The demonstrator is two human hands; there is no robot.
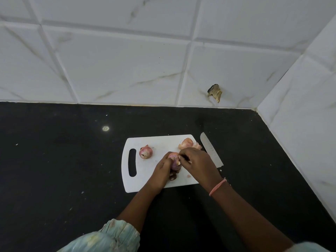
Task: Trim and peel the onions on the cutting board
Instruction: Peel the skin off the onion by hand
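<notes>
Countertop [72,170] first, dark and wide, with our white cutting board [160,142] near the middle and the knife [211,151] lying just off its right edge, untouched. On the board we count three onions. The far-right onion [187,143] sits among loose skins — peeled, we judge. The left onion [146,152] wears its dry skin whole, so it is left to do. Our left hand [163,170] grips the middle onion [174,161] while our right hand [196,160] pinches a flap of its skin — roughly halfway through, we reckon.
</notes>
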